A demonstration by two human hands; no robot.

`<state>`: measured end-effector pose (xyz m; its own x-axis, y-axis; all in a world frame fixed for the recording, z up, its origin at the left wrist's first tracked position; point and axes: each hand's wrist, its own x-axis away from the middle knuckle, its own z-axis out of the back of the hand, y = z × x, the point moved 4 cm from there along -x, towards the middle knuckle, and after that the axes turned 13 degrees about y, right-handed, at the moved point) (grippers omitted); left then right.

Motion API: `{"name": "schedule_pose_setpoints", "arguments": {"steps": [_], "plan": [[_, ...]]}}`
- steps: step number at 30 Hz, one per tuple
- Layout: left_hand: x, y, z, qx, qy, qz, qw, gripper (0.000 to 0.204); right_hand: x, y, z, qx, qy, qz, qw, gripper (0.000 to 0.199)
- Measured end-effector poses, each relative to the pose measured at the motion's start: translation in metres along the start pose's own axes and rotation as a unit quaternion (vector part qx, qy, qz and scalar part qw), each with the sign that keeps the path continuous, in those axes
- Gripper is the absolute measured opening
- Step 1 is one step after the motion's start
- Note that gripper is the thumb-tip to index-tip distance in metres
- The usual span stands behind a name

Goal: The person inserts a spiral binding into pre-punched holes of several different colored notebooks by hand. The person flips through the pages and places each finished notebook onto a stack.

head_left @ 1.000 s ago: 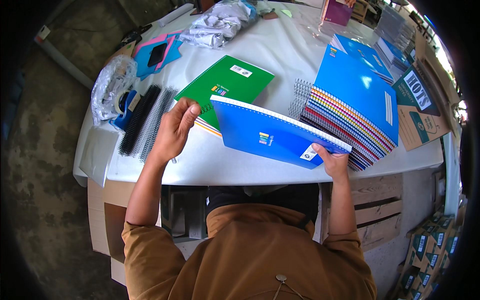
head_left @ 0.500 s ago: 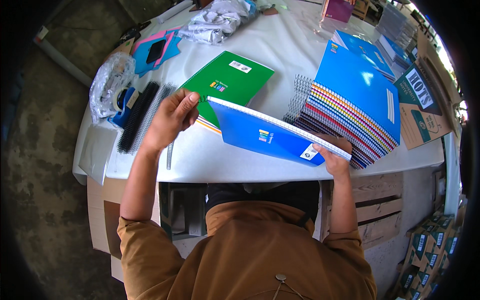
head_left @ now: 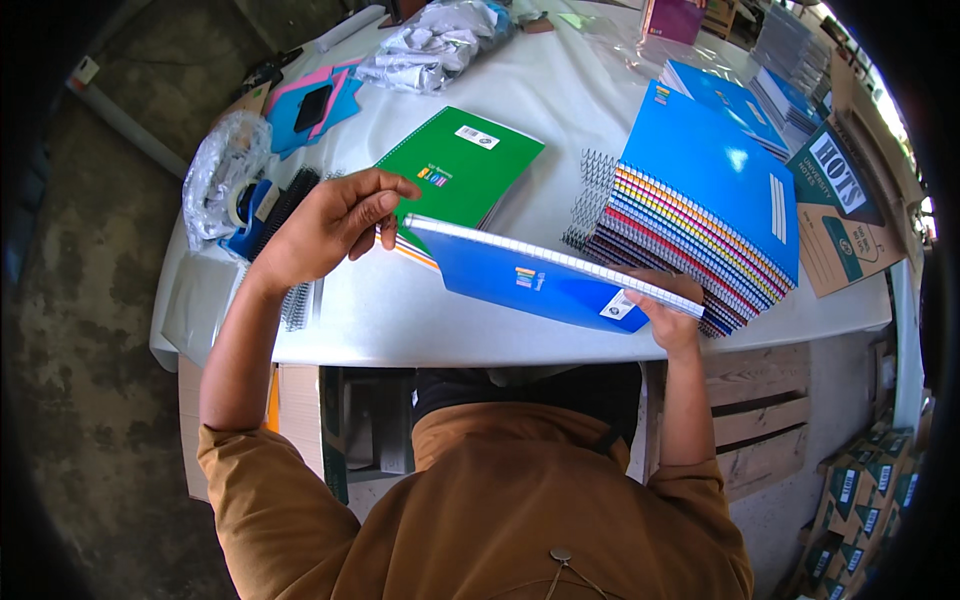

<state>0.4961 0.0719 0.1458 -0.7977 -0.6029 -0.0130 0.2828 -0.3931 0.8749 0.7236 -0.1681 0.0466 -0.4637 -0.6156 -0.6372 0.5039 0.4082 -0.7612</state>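
Blue spiral notebook (head_left: 540,285), closed, tilted, held above the table edge.

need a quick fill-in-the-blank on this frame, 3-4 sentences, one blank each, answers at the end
1. Both hands hold a notebook whose cover is ____.
2. The right hand grips the notebook at its corner while the ____ hand pinches the opposite end.
3. A ____ notebook lies flat on the white table, just beyond the left hand.
4. The fanned stack of spiral notebooks sits to the person's ____.

Missing words: blue; left; green; right
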Motion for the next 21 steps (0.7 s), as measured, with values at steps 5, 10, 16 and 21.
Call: {"name": "schedule_pose_setpoints", "arguments": {"steps": [5,10,16,21], "plan": [[0.002,-0.005,0.001,-0.009,-0.028,-0.017,0.999,0.028,-0.001,0.001,-0.003,-0.03,-0.025,-0.003,0.999,0.019],[-0.003,-0.008,0.007,0.007,-0.122,0.071,0.99,0.025,-0.001,0.0,-0.003,-0.054,-0.027,-0.012,0.998,0.019],[0.0,0.018,-0.005,-0.19,0.005,-0.185,0.964,0.035,0.009,0.01,-0.002,-0.144,0.049,-0.17,0.974,0.019],[-0.004,0.031,-0.001,-0.268,-0.062,-0.102,0.956,0.026,0.016,0.019,-0.001,-0.082,0.054,-0.146,0.984,0.016]]}}
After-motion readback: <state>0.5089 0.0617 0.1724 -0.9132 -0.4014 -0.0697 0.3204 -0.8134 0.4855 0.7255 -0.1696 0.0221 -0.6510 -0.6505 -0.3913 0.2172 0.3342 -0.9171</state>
